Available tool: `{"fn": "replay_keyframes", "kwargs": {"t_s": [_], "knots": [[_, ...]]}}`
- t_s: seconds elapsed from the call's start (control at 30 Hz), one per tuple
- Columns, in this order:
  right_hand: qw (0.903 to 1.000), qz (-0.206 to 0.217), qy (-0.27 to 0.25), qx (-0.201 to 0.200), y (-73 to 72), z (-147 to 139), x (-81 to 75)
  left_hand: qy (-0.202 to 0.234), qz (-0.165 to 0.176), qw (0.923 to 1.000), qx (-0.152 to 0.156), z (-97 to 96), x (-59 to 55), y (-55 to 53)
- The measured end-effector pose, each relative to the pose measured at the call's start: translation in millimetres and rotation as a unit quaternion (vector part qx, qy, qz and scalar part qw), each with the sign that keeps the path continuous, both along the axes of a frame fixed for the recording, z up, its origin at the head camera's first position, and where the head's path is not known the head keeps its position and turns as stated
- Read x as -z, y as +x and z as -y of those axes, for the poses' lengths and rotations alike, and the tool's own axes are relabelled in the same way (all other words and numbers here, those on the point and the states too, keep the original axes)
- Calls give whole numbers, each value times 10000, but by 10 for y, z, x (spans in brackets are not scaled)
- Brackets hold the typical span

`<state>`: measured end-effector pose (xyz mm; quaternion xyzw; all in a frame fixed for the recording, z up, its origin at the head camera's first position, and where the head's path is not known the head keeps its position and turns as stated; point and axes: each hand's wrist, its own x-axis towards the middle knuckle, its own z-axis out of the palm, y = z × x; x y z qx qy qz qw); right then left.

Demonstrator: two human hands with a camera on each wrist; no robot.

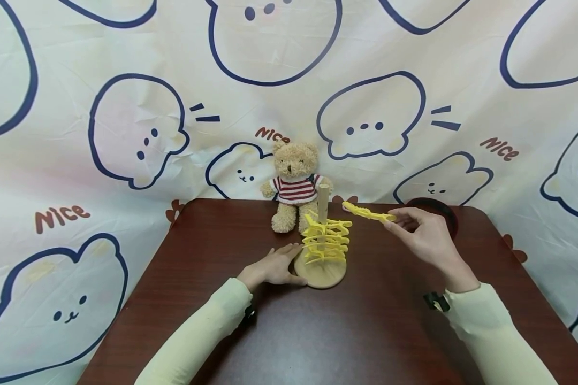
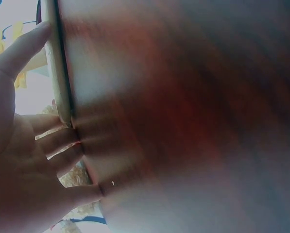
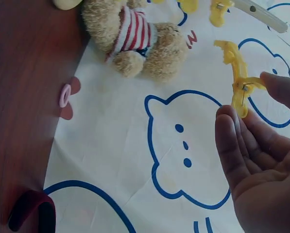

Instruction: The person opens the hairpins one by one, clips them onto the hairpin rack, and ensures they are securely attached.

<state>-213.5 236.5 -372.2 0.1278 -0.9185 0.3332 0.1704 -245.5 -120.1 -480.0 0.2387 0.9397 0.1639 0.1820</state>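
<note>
A round wooden base [image 1: 326,277] carries an upright wooden post [image 1: 323,203], with several yellow spring clips [image 1: 325,240] fastened to the post one above another. My left hand [image 1: 276,266] lies beside the base on its left, fingers extended on the table. In the left wrist view, the thumb and index finger of that hand touch the rim of the base. Right of the post, my right hand [image 1: 421,235] pinches another yellow spring clip [image 3: 239,82] by its handle end, between thumb and fingers. Its metal spring shows in the right wrist view, and its long end points left toward the post.
Behind the post sits a teddy bear [image 1: 294,187] in a red-striped shirt. A dark red band [image 3: 30,208] stands at the table's right rear, partly behind my right hand. A small pink ring [image 3: 65,95] lies near the far edge. A patterned cloth [image 1: 270,112] hangs behind the table.
</note>
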Motion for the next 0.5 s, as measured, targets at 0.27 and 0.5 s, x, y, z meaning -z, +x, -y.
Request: {"fn": "replay_keyframes", "kwargs": {"t_s": [0.27, 0.5], "knots": [[9996, -166, 89, -216, 22, 57, -54, -8, 34, 10000, 0, 5, -1, 9], [9978, -410, 179, -497, 23, 133, -87, -40, 27, 10000, 0, 6, -6, 6]]}}
